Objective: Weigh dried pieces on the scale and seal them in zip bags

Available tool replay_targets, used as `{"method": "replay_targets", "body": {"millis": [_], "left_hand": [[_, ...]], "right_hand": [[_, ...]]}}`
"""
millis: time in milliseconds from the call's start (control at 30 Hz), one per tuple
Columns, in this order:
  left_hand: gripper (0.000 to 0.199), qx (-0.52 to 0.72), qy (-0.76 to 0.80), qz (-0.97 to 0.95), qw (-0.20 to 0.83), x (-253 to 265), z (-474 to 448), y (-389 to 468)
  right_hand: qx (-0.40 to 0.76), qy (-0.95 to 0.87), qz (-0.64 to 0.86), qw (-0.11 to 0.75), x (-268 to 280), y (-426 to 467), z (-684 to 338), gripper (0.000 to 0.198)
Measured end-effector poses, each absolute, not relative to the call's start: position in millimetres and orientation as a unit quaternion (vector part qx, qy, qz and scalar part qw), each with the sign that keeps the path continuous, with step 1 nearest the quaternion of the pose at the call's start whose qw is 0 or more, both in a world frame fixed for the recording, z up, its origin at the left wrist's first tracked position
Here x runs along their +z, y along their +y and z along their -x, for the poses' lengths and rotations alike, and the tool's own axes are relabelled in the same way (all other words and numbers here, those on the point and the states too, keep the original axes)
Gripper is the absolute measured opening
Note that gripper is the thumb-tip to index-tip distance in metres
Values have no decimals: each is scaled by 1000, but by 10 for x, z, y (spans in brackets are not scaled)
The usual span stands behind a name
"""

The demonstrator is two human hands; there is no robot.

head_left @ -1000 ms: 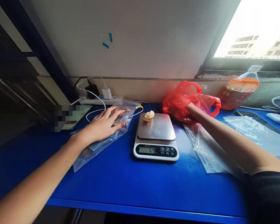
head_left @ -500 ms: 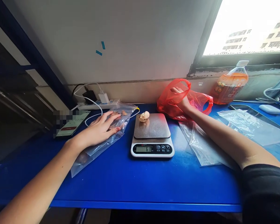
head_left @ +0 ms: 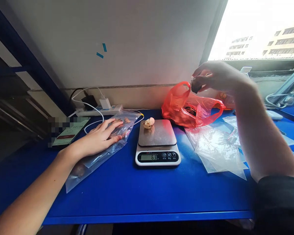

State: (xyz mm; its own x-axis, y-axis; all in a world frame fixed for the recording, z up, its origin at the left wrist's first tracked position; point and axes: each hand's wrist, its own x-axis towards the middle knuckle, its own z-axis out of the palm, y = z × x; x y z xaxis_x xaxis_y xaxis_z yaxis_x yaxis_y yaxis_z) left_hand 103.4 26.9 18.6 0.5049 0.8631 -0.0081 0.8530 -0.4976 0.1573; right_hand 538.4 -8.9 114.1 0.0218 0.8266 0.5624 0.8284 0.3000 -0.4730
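My left hand point(head_left: 98, 138) lies flat, fingers spread, on a clear zip bag point(head_left: 110, 150) with several brownish pieces inside. In the middle, a kitchen scale point(head_left: 159, 138) reads 6.3, and a pale dried mushroom point(head_left: 149, 123) rests near the back left of its steel plate. Above the red plastic bag point(head_left: 177, 107), my right hand point(head_left: 219, 76) pinches a small dark piece, apparently a dried mushroom point(head_left: 196, 85), between its fingertips. The bag stands open, with dark pieces showing inside it. Motion blurs my right hand a little.
Flat clear bags point(head_left: 215, 151) lie right of the scale. At the left are a phone point(head_left: 71, 132) and a power strip point(head_left: 116, 108) with chargers and a white cable. An orange drink bottle point(head_left: 222, 98) stands behind my right forearm. The table's front edge point(head_left: 147, 217) runs below.
My right hand has come up out of the red bag with a dark piece in its fingers. My left hand stays on the clear bag. The scale still reads 6.3.
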Motion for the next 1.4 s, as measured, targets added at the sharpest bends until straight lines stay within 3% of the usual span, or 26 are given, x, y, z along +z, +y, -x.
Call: {"method": "replay_targets", "body": {"millis": [100, 233, 300, 367, 500, 700, 833, 1000, 1100, 1267, 1400], "left_hand": [[68, 35, 501, -862, 73, 196, -1037, 265], [68, 30, 508, -857, 87, 201, -1017, 268], [68, 33, 513, -854, 85, 198, -1008, 271], [68, 37, 518, -851, 80, 198, -1008, 269], [69, 29, 520, -850, 76, 217, -1016, 251], [74, 16, 525, -847, 77, 194, -975, 312], [75, 24, 517, -852, 78, 156, -942, 353], [73, 24, 520, -851, 76, 161, -929, 326], [73, 17, 524, -848, 78, 159, -931, 326], [74, 13, 524, -849, 74, 136, -919, 351], [75, 10, 525, -848, 75, 150, -923, 327]], "right_hand": [[100, -708, 575, 397, 1363, -474, -5191, 42], [279, -786, 420, 358, 1070, -615, -5036, 19], [335, -744, 428, 390, 758, -583, -5122, 17], [368, -656, 455, 476, 439, -584, -5281, 19], [331, -593, 485, 551, 20, -753, -5544, 24], [193, -561, 541, 596, 18, -767, -5474, 25], [70, -613, 571, 541, 165, -435, -5425, 24], [82, -674, 583, 446, 296, 79, -5452, 27], [47, -702, 610, 365, 238, 242, -5521, 17], [-4, -745, 634, 205, 94, 203, -5665, 13], [-37, -774, 619, 126, 118, 93, -5676, 18]]}}
